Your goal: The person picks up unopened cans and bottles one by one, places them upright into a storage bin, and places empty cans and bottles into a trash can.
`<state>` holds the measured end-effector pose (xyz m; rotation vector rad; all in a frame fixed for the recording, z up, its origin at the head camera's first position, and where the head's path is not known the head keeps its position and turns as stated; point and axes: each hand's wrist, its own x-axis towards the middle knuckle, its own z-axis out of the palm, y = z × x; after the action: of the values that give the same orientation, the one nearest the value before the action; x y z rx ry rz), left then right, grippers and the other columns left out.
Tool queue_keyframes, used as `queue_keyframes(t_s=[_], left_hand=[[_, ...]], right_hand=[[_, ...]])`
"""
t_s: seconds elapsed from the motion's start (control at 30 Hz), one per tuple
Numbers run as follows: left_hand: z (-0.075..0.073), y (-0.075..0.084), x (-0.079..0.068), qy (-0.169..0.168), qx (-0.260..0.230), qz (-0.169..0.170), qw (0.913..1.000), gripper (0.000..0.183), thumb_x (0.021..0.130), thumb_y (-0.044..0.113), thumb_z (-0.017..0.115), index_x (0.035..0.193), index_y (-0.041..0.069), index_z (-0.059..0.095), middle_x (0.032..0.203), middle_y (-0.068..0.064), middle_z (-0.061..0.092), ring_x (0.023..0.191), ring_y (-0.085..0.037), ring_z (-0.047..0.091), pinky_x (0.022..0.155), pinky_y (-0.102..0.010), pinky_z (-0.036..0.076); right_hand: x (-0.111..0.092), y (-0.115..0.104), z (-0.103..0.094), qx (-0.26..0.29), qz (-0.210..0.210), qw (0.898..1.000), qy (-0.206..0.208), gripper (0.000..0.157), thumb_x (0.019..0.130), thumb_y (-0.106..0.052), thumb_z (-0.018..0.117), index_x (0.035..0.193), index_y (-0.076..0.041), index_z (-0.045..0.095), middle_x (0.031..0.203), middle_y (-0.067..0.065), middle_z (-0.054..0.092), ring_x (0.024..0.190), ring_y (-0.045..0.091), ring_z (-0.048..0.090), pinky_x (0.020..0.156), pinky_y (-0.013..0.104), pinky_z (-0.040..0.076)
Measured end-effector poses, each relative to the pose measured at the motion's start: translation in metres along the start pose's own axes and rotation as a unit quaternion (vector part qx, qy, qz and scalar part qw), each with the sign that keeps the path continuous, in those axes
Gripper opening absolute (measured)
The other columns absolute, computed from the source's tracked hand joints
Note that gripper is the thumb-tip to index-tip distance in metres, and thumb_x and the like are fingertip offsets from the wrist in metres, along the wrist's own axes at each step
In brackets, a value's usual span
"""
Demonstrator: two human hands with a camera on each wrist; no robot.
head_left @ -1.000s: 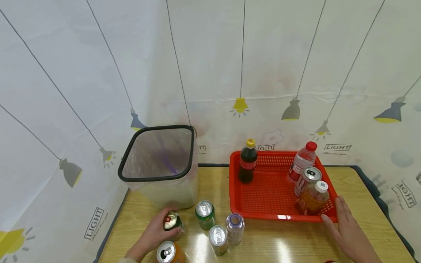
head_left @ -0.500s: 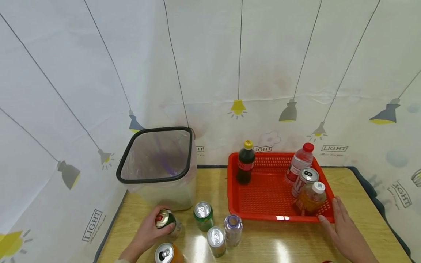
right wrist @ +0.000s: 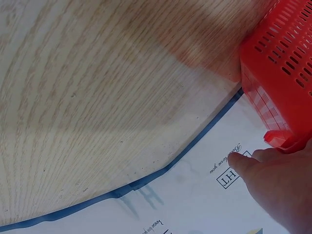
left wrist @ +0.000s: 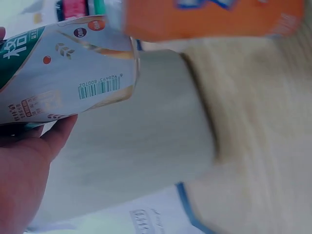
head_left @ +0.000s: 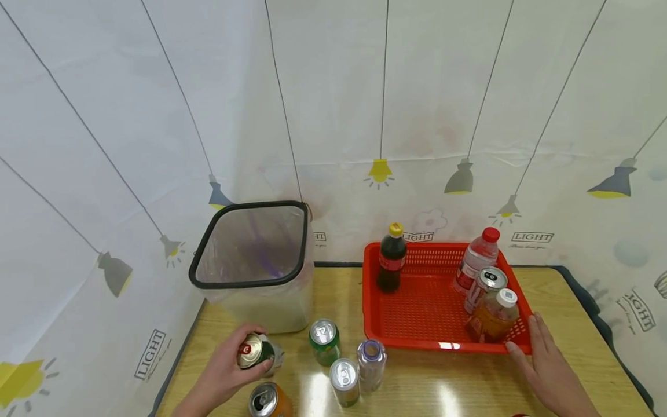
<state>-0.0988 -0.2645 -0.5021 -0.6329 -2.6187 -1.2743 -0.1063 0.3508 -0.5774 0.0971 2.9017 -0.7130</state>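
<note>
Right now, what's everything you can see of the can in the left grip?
The can looks like metal, green and white, with a gold-coloured top, a red tab and a barcode. The left grip holds it in front of the bin, seemingly tilted. Whether it touches the table is unclear.

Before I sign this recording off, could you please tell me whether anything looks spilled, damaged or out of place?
No spill shows; the bright patches on the table look like reflections. The can in the left hand is tilted, and its outline looks uneven in the left wrist view, perhaps dented.
</note>
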Motion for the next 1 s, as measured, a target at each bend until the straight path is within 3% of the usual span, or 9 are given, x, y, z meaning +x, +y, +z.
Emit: queue_keyframes(t_s=[0.3,0.67,1.0], left_hand=[[-0.001,0.043,0.023,-0.020,-0.001,0.050,0.9986,0.050,0.081,0.019,0.089,0.123,0.021,0.062,0.112,0.008,0.065,0.090,-0.006,0.062,0.072,-0.027,0.056],[0.020,0.090,0.071,-0.045,-0.028,0.124,0.9908,0.052,0.080,0.019,0.087,0.126,0.019,0.061,0.119,0.005,0.066,0.100,-0.010,0.063,0.081,-0.029,0.058],[0.045,0.112,0.110,-0.077,-0.062,0.120,0.9878,0.051,0.081,0.018,0.086,0.125,0.016,0.061,0.118,0.004,0.065,0.099,-0.012,0.063,0.082,-0.029,0.058]], right_hand=[[-0.001,0.000,-0.001,-0.001,-0.008,1.000,0.010,0.100,0.108,-0.058,0.038,0.157,0.010,-0.016,0.160,0.042,-0.012,0.140,0.068,0.011,0.099,0.082,0.026],[-0.003,-0.001,0.001,0.000,-0.012,1.000,0.019,0.098,0.108,-0.057,0.038,0.158,0.008,-0.017,0.161,0.041,-0.012,0.140,0.068,0.012,0.099,0.082,0.026],[-0.003,0.000,0.001,0.003,-0.010,1.000,0.018,0.099,0.108,-0.057,0.038,0.158,0.008,-0.017,0.161,0.041,-0.012,0.139,0.068,0.014,0.098,0.082,0.027]])
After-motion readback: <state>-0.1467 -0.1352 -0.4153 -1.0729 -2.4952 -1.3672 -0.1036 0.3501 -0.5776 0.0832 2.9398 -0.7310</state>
